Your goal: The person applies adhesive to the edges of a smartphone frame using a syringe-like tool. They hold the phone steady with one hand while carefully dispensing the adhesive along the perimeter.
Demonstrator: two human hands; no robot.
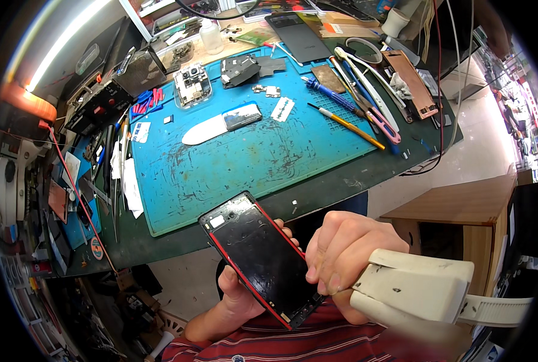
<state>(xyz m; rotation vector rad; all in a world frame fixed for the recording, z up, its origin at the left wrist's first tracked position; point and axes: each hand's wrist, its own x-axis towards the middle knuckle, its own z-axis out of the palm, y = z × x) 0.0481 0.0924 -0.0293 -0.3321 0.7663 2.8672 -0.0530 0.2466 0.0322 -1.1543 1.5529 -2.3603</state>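
Note:
My left hand [237, 295] grips a black phone frame [263, 253] tilted in front of my body, thumb on its left side and fingertips showing at its right edge. Thin red strips run along both long sides of the frame, and a small white patch sits near its top corner. At the frame's lower right edge, the closed fingers of my right hand [347, 256] pinch together; whatever lies between their tips is hidden. A cream plastic casing [413, 286] with a ribbed strap covers the area of my right wrist.
Beyond the frame, a blue work mat [202, 181] covers the dark bench. On it lie a white flat piece with a battery-like dark end [241, 116], a razor blade [283, 109], small circuit boards [266, 90] and a yellow pen-shaped tool [353, 130]. Tweezers and screwdrivers lie at the sides.

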